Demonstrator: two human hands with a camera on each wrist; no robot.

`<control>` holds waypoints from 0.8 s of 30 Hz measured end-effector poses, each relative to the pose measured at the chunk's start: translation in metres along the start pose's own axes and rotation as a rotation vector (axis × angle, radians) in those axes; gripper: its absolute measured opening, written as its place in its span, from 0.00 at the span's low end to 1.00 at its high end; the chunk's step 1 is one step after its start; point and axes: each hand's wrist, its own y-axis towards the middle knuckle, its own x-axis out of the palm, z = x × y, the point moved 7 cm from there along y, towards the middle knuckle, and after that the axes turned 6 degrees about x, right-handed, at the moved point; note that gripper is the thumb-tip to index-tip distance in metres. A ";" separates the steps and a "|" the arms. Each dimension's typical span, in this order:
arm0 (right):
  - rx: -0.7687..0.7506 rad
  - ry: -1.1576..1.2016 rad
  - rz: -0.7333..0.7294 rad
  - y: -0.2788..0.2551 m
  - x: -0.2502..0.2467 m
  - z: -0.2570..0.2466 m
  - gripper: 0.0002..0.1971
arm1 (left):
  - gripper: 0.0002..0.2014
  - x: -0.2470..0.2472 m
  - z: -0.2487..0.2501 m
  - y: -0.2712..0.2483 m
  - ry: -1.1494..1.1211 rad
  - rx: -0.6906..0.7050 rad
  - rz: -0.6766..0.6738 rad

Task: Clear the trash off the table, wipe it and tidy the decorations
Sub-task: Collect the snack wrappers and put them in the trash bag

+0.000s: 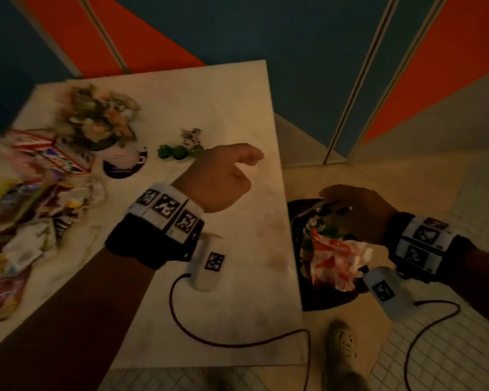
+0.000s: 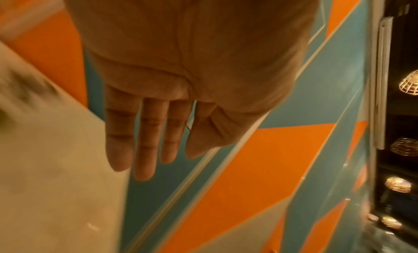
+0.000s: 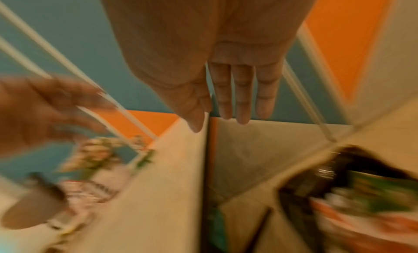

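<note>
My left hand [image 1: 226, 176] hovers over the cream table [image 1: 232, 277] near its right edge, empty; in the left wrist view its fingers [image 2: 144, 142] are straight. My right hand [image 1: 356, 213] hangs empty over a black trash bag [image 1: 322, 300] on the floor beside the table; the right wrist view shows straight fingers [image 3: 242, 94]. Crumpled white and orange paper [image 1: 336, 263] lies in the bag. Several snack wrappers [image 1: 26, 221] are piled on the table's left side. A flower arrangement [image 1: 99, 117], a dark coaster [image 1: 124, 165] and a small green figurine [image 1: 181, 148] stand at the back.
An orange and teal panelled wall [image 1: 294, 52] runs behind the table. The floor [image 1: 435, 348] on the right is pale tile. My shoe [image 1: 342, 342] stands near the table's front right corner. Cables trail from both wrist cameras.
</note>
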 end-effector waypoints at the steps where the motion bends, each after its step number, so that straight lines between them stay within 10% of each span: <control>1: -0.049 -0.019 0.013 -0.006 0.005 -0.023 0.24 | 0.22 -0.018 -0.017 -0.017 0.022 -0.026 0.015; 14: -0.239 -0.035 -0.079 -0.031 0.145 -0.212 0.19 | 0.13 -0.211 -0.246 -0.232 0.363 -0.563 0.207; 24: -0.248 -0.169 -0.198 -0.010 0.191 -0.261 0.21 | 0.33 -0.184 -0.343 -0.272 0.255 -0.903 0.067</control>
